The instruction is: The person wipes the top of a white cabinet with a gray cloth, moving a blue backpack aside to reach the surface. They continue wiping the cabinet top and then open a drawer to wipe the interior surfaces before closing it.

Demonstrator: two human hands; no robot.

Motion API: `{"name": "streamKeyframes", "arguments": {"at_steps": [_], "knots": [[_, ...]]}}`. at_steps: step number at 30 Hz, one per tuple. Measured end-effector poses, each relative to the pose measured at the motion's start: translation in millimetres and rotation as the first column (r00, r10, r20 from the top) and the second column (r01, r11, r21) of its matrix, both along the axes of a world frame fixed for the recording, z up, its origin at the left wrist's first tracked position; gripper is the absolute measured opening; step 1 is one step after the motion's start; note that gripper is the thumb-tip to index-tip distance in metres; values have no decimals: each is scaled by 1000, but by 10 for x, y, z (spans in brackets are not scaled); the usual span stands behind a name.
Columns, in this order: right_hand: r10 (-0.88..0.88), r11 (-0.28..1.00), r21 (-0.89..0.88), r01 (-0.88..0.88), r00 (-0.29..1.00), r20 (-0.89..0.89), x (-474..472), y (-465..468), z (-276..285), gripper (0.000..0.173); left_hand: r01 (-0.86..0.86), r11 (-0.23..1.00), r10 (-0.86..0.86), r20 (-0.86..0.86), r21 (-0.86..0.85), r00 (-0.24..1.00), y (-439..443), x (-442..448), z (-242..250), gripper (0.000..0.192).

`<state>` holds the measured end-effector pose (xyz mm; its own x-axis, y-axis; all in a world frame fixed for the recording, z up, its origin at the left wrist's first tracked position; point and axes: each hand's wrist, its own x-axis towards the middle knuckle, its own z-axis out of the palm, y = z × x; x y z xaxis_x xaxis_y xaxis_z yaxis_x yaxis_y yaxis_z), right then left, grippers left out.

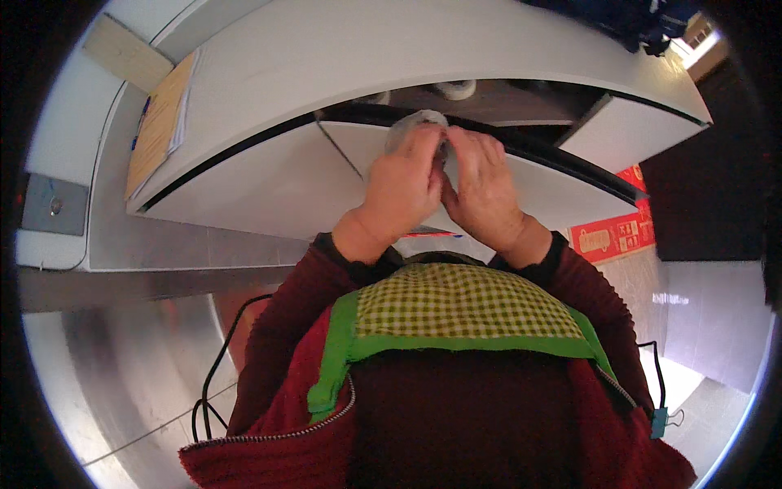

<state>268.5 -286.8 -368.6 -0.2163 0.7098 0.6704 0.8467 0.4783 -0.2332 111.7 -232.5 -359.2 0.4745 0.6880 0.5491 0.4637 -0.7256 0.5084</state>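
Observation:
Both of my hands meet at a pale, translucent item, perhaps a plastic bag or wrap (418,120), just above the front edge of an open drawer (537,153). My left hand (406,177) has its fingers closed on the item's near side. My right hand (486,183) touches its right side with curled fingers, and whether it grips the item cannot be made out. Behind the hands, inside the drawer, lies a round whitish thing, seemingly a tape roll (457,90), with another pale round thing (374,98) partly hidden to its left.
The white desktop (366,43) spans the view beyond the drawer. Papers with a tan top sheet (160,122) and a blue pen (142,119) lie at its left end. Dark fabric (629,21) rests at the far right. A red printed box (611,235) stands below, right of the drawer.

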Motion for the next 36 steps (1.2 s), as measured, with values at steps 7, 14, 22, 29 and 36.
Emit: {"name": "streamKeyframes", "arguments": {"at_steps": [7, 14, 22, 29, 36], "knots": [[-8, 999, 35, 7, 999, 33, 30, 32, 7, 70, 161, 934, -105, 187, -318, 977, 23, -76, 70, 46], [-57, 998, 19, 54, 973, 222, -13, 148, 108, 58, -4, 982, 21, 88, -188, 996, 140, -198, 61, 32], [-55, 998, 41, 44, 941, 335, -134, 234, 133, 40, -155, 963, 191, -158, 219, 969, 307, -570, -121, 20], [-13, 998, 55, -5, 951, 309, -323, 206, 159, 41, -121, 969, 153, -142, 216, 978, 426, -631, -251, 21], [118, 977, 139, -160, 956, 268, -443, 636, -532, 28, -203, 966, 234, -207, 158, 950, 512, -541, -299, 32]]}}
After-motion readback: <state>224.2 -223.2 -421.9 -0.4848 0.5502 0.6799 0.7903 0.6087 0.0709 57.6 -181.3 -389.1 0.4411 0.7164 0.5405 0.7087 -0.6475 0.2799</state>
